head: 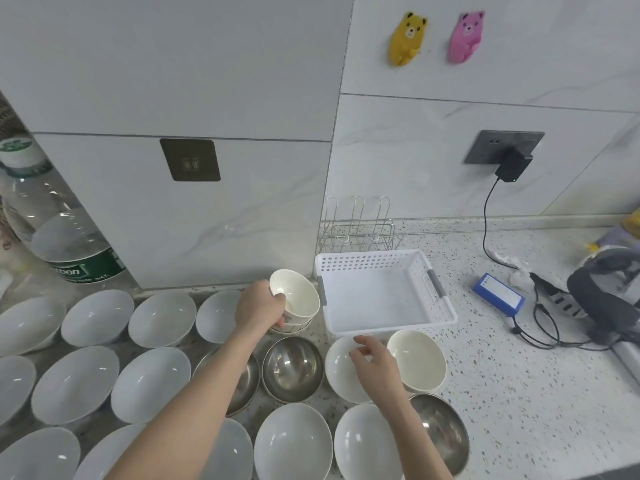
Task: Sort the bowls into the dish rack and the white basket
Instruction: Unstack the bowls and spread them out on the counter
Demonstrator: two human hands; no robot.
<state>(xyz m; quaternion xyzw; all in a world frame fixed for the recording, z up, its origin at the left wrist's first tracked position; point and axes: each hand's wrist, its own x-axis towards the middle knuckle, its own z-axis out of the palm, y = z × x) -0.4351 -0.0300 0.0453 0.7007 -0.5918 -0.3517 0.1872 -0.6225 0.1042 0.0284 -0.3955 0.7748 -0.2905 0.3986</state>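
Note:
My left hand [260, 308] grips the rim of a small cream bowl [298, 294], tilted and lifted off another cream bowl [294, 326] beneath it. My right hand [372, 356] hovers with fingers apart over a cream bowl [339, 367] just in front of the white basket [446, 315], which has nothing in it. Another cream bowl [417, 358] sits to its right. The wire dish rack [360, 226] stands behind the basket against the wall. Several white bowls [161, 318] and steel bowls [292, 368] cover the counter to the left and front.
A large water bottle [65, 233] stands at the far left. To the right lie a blue box [498, 294], black cables [543, 327] and a dark headset [606, 289]. A charger [512, 164] is plugged into the wall socket.

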